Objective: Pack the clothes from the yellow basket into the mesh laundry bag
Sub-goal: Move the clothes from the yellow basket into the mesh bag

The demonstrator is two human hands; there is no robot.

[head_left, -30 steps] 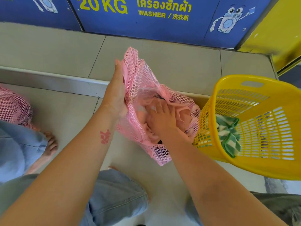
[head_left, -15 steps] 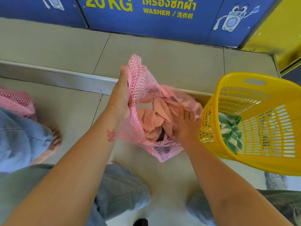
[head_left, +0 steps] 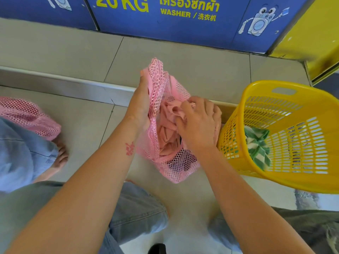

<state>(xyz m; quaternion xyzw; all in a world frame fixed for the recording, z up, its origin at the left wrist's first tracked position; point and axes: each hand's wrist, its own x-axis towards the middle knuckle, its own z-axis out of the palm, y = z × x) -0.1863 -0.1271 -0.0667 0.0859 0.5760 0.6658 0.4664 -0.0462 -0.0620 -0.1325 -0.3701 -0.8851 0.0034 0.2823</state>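
Below the "20 KG WASHER" panel (head_left: 156, 8), left hand (head_left: 141, 105) grips mesh laundry bag (head_left: 176, 162); right hand (head_left: 199, 123) pinches pink cloth (head_left: 167, 129)

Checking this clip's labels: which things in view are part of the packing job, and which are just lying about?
Part of the job:
pink mesh bag, held by the left hand
peach garment under the right hand
yellow basket
green striped cloth in the basket

Lying about:
second pink mesh bag at far left
blue washer panel
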